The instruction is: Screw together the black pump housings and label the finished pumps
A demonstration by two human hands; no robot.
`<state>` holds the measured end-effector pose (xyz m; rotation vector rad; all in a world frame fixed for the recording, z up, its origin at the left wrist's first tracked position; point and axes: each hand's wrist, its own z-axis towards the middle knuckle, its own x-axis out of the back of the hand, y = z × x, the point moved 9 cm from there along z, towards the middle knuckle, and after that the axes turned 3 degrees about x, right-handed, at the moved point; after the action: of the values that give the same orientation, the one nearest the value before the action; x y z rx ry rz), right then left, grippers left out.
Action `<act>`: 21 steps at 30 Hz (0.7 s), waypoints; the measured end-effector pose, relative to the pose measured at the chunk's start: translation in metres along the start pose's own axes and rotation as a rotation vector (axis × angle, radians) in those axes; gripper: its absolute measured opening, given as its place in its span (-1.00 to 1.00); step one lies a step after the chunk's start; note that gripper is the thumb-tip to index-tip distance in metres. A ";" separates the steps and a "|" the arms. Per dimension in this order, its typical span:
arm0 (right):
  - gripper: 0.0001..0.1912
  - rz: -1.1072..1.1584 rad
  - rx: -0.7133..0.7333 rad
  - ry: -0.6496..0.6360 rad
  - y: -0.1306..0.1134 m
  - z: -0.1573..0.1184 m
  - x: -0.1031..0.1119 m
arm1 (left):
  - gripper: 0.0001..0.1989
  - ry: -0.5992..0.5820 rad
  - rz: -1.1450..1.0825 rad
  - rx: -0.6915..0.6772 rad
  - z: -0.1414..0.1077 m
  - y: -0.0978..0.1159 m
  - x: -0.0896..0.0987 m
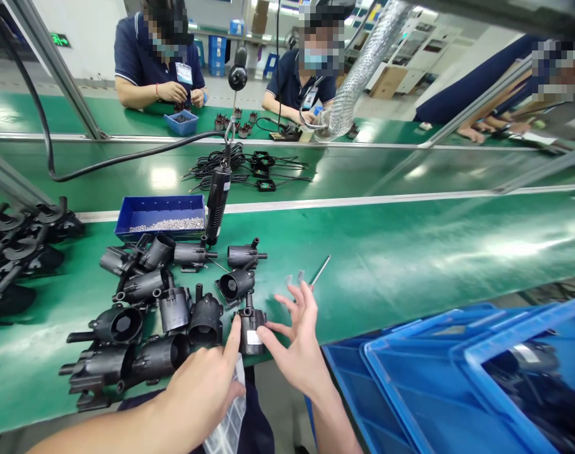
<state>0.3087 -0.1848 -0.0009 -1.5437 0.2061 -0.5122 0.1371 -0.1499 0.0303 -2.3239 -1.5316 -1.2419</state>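
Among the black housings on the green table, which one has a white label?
The housing between the left hand and the right hand, at the near edge. A white label is on its side; the other housings show none.

Worktop (pixel 410 239): green, whitish glare streaks at 3 o'clock. Housing (pixel 256 320) at 6–7 o'clock: black, white label (pixel 253 337). Housing cluster (pixel 174 309), 8 o'clock: all black. Parts bin (pixel 159 202), 9 o'clock: dark blue, silvery bits (pixel 174 224) in it. Crates (pixel 410 384), 4 o'clock: brighter blue. Duct (pixel 365 57), 1 o'clock: silver, ribbed. Shirt (pixel 136 53), 11 o'clock: navy, white collar stripe.
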 end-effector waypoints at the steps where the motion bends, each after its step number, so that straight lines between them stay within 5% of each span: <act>1: 0.13 -0.005 0.021 -0.012 -0.002 0.001 -0.004 | 0.03 0.007 0.002 0.001 0.001 -0.001 -0.001; 8: 0.25 -0.171 0.065 -0.069 -0.014 0.006 -0.045 | 0.03 0.060 0.001 0.040 0.009 -0.014 -0.006; 15: 0.27 -0.246 0.012 0.046 -0.020 0.007 -0.050 | 0.02 0.230 -0.053 -0.078 0.020 -0.035 -0.008; 18: 0.34 -0.138 0.045 0.084 -0.027 0.015 -0.040 | -0.07 0.303 -0.114 -0.181 0.028 -0.043 -0.004; 21: 0.29 -0.101 0.157 0.322 -0.056 0.017 0.006 | -0.10 0.326 -0.228 -0.268 0.029 -0.040 0.005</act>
<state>0.3118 -0.1691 0.0556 -1.3173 0.3279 -0.8389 0.1222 -0.1123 0.0009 -1.9850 -1.6293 -1.8794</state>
